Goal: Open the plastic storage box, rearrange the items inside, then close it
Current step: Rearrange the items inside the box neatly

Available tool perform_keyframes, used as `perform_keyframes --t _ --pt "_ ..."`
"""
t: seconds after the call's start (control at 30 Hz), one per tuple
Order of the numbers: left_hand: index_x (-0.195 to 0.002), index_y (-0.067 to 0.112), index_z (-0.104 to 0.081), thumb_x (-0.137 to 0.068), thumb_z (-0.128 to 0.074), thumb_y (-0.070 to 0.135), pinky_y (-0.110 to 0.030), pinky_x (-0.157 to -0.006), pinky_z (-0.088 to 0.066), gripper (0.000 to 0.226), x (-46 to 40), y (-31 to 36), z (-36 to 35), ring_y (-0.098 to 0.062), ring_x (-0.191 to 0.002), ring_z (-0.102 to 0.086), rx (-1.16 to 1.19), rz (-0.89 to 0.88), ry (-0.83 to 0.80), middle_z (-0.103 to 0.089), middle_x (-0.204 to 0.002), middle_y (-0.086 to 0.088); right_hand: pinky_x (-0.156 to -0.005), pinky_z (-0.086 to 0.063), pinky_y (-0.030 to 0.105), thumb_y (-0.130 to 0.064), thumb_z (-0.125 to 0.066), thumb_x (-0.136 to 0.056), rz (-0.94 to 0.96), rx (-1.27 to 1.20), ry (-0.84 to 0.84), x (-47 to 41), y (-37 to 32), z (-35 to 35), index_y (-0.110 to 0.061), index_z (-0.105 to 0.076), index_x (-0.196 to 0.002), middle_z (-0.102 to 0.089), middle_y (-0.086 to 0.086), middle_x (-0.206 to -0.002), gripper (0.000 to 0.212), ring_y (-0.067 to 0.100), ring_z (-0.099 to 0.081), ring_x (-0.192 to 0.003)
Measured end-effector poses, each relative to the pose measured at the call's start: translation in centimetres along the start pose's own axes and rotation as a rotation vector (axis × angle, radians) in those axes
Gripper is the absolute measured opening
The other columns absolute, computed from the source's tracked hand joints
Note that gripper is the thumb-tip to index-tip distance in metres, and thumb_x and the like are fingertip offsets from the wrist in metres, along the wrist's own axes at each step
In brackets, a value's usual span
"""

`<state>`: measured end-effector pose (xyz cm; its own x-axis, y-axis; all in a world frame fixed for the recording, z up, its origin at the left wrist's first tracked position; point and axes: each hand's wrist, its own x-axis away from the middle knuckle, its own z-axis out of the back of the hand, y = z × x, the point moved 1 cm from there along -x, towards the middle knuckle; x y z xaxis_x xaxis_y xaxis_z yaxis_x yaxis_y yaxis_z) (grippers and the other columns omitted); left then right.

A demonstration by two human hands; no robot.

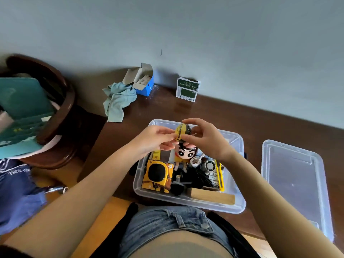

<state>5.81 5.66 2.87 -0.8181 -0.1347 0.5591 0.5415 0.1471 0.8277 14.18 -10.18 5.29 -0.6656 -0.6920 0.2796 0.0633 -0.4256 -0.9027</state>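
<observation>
A dark brown wooden table [214, 112] stands against a plain grey wall, carrying an open clear plastic storage box [239, 206] near its front edge, with the box's clear lid [294, 175] lying flat just to the right. Above the box, the left hand [154, 138] and right hand [206, 138] together hold a small yellow-and-black roll [181, 132], each pinching it with curled fingertips from its own side. Inside the box lie a big-eyed doll [183, 155], a yellow-and-black carton [157, 175] and a wooden block [212, 196], while a blue cloth [117, 99], a small open blue box [144, 82] and a green-and-white packet [187, 89] sit near the wall.
</observation>
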Motion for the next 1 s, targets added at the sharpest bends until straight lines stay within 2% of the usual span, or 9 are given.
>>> perform_keyframes --t 0.13,0.33,0.43,0.5,0.53,0.67,0.77,0.87,1.0 --pt "-0.102 0.005 -0.068 -0.088 -0.066 0.012 -0.017 -0.061 -0.053 0.016 0.1 -0.7 0.2 -0.008 -0.066 -0.068 0.073 0.006 0.048 -0.074 -0.077 -0.004 -0.073 -0.049 0.021 -0.031 -0.080 -0.071 0.093 0.438 -0.030 -1.0 -1.3 0.2 -0.024 -0.058 -0.120 -0.063 -0.012 -0.080 0.054 0.002 -0.061 -0.071" --pt "-0.099 0.005 -0.072 -0.086 -0.068 0.014 -0.019 -0.063 -0.055 0.017 0.3 -0.9 0.7 -0.008 -0.060 -0.062 0.046 -0.011 0.135 -0.072 -0.080 -0.007 -0.077 -0.048 0.030 -0.047 -0.078 -0.069 0.204 0.822 -0.101 -2.3 -3.3 0.2 -0.022 -0.057 -0.121 -0.064 -0.003 -0.109 0.061 0.016 -0.059 -0.095" --pt "-0.091 0.012 -0.072 -0.091 -0.058 0.008 -0.014 -0.054 -0.047 0.014 0.4 -1.5 2.1 -0.003 -0.057 -0.059 -0.005 -0.219 0.436 -0.069 -0.073 0.002 -0.073 -0.047 0.029 -0.052 -0.074 -0.070 0.214 0.890 -0.092 -3.4 -3.4 -0.3 -0.021 -0.059 -0.117 -0.061 -0.003 -0.107 0.058 0.015 -0.057 -0.095" --pt "-0.094 0.019 -0.067 -0.091 -0.057 0.011 -0.012 -0.062 -0.045 0.014 0.3 -2.3 3.2 -0.002 -0.072 -0.061 -0.113 -0.285 0.673 -0.068 -0.087 0.003 -0.067 -0.045 0.028 -0.052 -0.073 -0.071 0.193 0.957 -0.123 -4.1 -2.9 -1.2 -0.020 -0.062 -0.110 -0.062 -0.003 -0.100 0.052 0.015 -0.056 -0.089" --pt "-0.101 0.022 -0.064 -0.091 -0.058 0.016 -0.011 -0.066 -0.043 0.014 0.2 -2.9 3.7 -0.003 -0.080 -0.059 -0.180 -0.273 0.722 -0.065 -0.097 0.003 -0.063 -0.042 0.027 -0.051 -0.072 -0.072 0.194 1.002 -0.154 -4.5 -2.6 -1.9 -0.019 -0.063 -0.105 -0.062 -0.003 -0.095 0.048 0.016 -0.055 -0.086" --pt "-0.125 0.021 -0.052 -0.088 -0.065 0.031 -0.015 -0.079 -0.038 0.040 -0.8 -5.9 3.9 -0.008 -0.101 -0.051 -0.350 -0.195 0.627 -0.046 -0.116 0.004 -0.048 -0.027 0.023 -0.039 -0.070 -0.076 0.234 1.153 -0.257 -5.5 -0.4 -5.6 -0.022 -0.054 -0.079 -0.048 -0.010 -0.070 0.024 0.018 -0.055 -0.078" --pt "-0.125 0.016 -0.054 -0.089 -0.064 0.030 -0.023 -0.089 -0.040 0.040 -0.9 -7.1 3.7 -0.015 -0.107 -0.051 -0.404 -0.242 0.611 -0.050 -0.119 -0.003 -0.056 -0.037 0.026 -0.033 -0.069 -0.080 0.227 1.323 -0.338 -6.4 1.8 -8.5 -0.018 -0.062 -0.087 -0.058 -0.002 -0.082 0.018 0.019 -0.056 -0.083" --pt "-0.119 0.011 -0.058 -0.092 -0.060 0.026 -0.033 -0.090 -0.043 0.031 -0.7 -7.6 3.3 -0.022 -0.107 -0.049 -0.619 -0.374 0.651 -0.054 -0.117 -0.008 -0.060 -0.039 0.027 -0.030 -0.065 -0.084 0.223 1.432 -0.353 -7.2 3.3 -10.3 -0.014 -0.065 -0.097 -0.061 0.000 -0.085 0.020 0.019 -0.056 -0.084" --pt "-0.117 0.008 -0.060 -0.093 -0.059 0.021 -0.036 -0.091 -0.042 0.028 -0.6 -7.7 2.9 -0.025 -0.107 -0.049 -0.609 -0.425 0.693 -0.056 -0.114 -0.010 -0.059 -0.042 0.028 -0.025 -0.065 -0.085 0.202 1.536 -0.354 -8.4 4.7 -12.0 -0.012 -0.062 -0.108 -0.064 0.000 -0.091 0.026 0.020 -0.061 -0.086"
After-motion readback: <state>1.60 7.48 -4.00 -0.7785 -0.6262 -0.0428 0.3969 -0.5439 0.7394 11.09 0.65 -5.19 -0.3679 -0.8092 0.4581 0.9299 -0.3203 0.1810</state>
